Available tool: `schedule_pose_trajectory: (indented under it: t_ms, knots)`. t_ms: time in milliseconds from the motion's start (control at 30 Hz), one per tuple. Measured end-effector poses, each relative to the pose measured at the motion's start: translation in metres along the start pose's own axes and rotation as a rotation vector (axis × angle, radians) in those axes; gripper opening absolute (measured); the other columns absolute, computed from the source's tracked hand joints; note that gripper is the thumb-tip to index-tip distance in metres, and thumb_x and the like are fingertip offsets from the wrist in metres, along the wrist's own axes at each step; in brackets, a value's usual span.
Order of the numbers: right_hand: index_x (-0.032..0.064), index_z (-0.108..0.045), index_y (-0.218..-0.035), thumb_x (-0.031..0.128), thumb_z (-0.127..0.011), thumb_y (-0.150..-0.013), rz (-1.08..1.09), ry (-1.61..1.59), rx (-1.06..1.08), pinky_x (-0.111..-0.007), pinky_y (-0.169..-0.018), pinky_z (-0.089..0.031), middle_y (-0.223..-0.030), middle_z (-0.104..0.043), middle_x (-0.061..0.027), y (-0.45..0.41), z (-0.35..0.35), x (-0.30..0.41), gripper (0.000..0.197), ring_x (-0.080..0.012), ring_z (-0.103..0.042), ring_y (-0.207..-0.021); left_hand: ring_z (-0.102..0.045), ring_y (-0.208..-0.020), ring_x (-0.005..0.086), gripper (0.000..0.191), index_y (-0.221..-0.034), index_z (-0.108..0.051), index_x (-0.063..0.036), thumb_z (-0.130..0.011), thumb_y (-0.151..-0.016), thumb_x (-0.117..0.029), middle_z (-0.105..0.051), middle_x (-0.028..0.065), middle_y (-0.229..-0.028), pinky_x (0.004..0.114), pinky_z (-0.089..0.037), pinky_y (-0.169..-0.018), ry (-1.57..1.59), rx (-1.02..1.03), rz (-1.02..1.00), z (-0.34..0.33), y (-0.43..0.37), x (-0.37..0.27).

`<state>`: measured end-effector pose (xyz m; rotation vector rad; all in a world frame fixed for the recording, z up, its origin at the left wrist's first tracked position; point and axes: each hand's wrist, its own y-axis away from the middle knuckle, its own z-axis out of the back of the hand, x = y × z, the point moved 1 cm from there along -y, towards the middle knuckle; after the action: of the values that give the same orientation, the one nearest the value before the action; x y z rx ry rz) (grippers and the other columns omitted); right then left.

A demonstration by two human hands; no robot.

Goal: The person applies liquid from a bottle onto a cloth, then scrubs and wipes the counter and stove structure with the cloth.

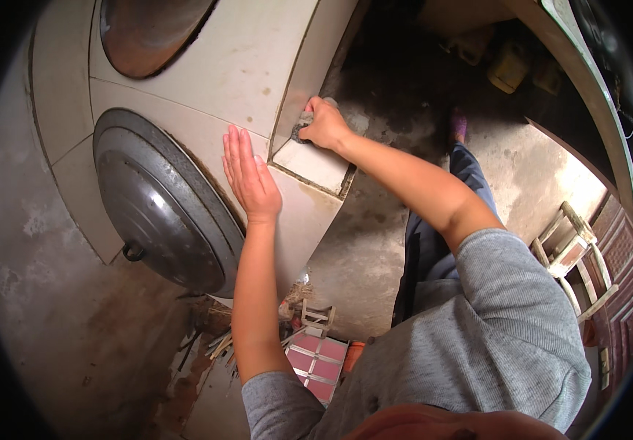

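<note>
My left hand (248,179) rests flat, fingers stretched and holding nothing, on the white-tiled top of a cooking stove (308,212). To its left sits a domed metal wok lid (157,203) with a small dark loop handle. My right hand (325,125) is pinched around a crumpled grey rag or scrubbing pad (299,131), partly hidden by my fingers. It presses this against a lower tiled ledge (314,164), where the ledge meets the upright tiled side (305,71) of the stove.
A second round metal lid or pan (151,33) is set in the stove top. Yellow containers (508,69) stand in shadow beyond the ledge. A wooden chair (575,253) is at right by a carved panel door. Sticks (220,346) and a pink-panelled cabinet (316,363) lie below the stove.
</note>
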<state>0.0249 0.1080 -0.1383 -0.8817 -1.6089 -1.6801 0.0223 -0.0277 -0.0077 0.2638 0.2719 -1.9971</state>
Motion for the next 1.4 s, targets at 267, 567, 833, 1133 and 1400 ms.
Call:
schedule_pose_trajectory:
  t_ms: [267,567,833,1133,1400]
  knots:
    - [0.0011,-0.054,-0.086,0.016,-0.077,-0.057,0.169,-0.047,0.045,-0.037,-0.078,-0.046,-0.086,-0.058,-0.0183,0.049,0.015,0.06,0.039,-0.0328,-0.057,-0.085,-0.027,-0.135,0.0343,0.046,-0.136,-0.038,-0.0008,-0.035,-0.092,-0.012,-0.033,0.0156,-0.145,0.045,-0.017,-0.11,-0.052,0.034,0.02,0.003,0.002,0.002]
    - [0.0016,-0.054,-0.085,0.013,-0.075,-0.059,0.415,0.018,-0.182,-0.039,-0.073,-0.047,-0.086,-0.056,-0.017,0.064,0.007,0.066,0.036,-0.0345,-0.056,-0.082,-0.027,-0.136,0.0311,0.048,-0.138,-0.038,-0.0082,-0.037,-0.091,-0.014,-0.033,0.0116,-0.146,0.048,-0.016,-0.109,-0.013,0.023,0.073,0.004,0.002,0.001]
    - [0.0015,-0.055,-0.087,0.012,-0.075,-0.06,0.391,-0.084,-0.253,-0.037,-0.075,-0.047,-0.089,-0.057,-0.0154,0.038,0.046,0.08,0.035,-0.0298,-0.056,-0.084,-0.028,-0.136,0.0302,0.048,-0.138,-0.038,-0.0095,-0.038,-0.09,-0.014,-0.032,0.0107,-0.147,0.047,-0.017,-0.109,-0.029,0.008,0.066,0.003,0.003,0.005]
    - [0.0022,-0.05,-0.084,0.008,-0.074,-0.06,0.309,0.021,-0.09,-0.037,-0.073,-0.046,-0.087,-0.053,-0.0154,0.059,0.007,0.075,0.035,-0.0313,-0.055,-0.085,-0.029,-0.136,0.0304,0.048,-0.138,-0.038,-0.0096,-0.039,-0.091,-0.014,-0.033,0.0109,-0.146,0.047,-0.018,-0.109,-0.026,-0.014,0.035,0.001,0.006,0.006]
    - [0.0021,-0.045,-0.076,0.011,-0.073,-0.058,0.005,-0.317,-0.357,-0.036,-0.07,-0.046,-0.084,-0.053,-0.0149,0.016,0.023,0.062,0.035,-0.0276,-0.053,-0.079,-0.03,-0.135,0.0313,0.047,-0.137,-0.04,-0.0086,-0.037,-0.091,-0.014,-0.035,0.0113,-0.145,0.046,-0.018,-0.109,-0.037,-0.023,0.037,0.002,0.002,0.005]
